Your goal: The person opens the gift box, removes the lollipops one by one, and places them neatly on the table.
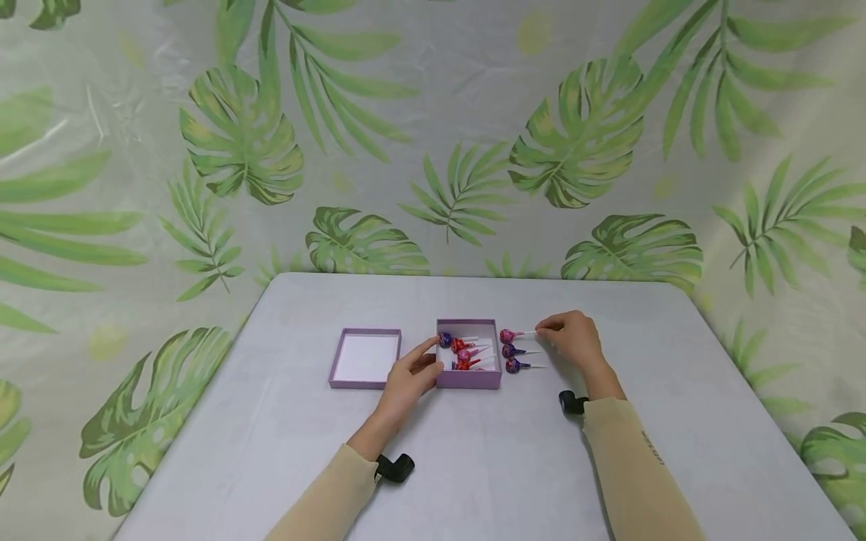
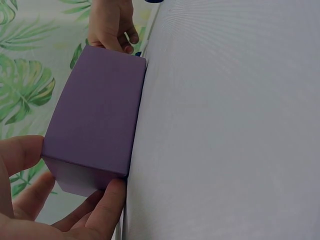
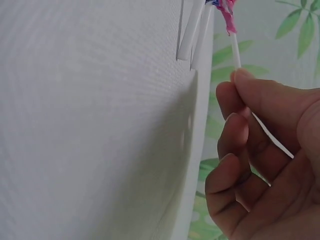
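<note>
Lollipops split between an open box and a row beside it, one stick in hand

The right hand (image 1: pixel 571 336) pinches the white stick of a pink lollipop (image 1: pixel 507 336) between thumb and forefinger; whether its head rests on the table, I cannot tell. The left hand (image 1: pixel 409 374) holds the left end of the purple box (image 1: pixel 468 380), thumb and fingers spread about its corners.

The work looks partway along. The box is already open, and three lollipops lie outside it, just beyond its right wall, counting the pinched one. At least four more lie inside. Which way the sweets are travelling, the pictures do not settle, so what is left is hard to count.

The pinched lollipop has a shiny pink wrapper twisted at the neck. Below it in the row lie two dark blue-purple ones (image 1: pixel 509 351) (image 1: pixel 513 366), all heads toward the box, sticks pointing right. Inside, red, pink and dark blue wrappers lie loosely jumbled on a white lining.

Left of the box, apart from it, lies a shallow purple lid (image 1: pixel 368 361), white inside. Under everything spreads a white-covered table (image 1: pixel 467 466), with a leaf-printed backdrop (image 1: pixel 243 135) behind
</note>
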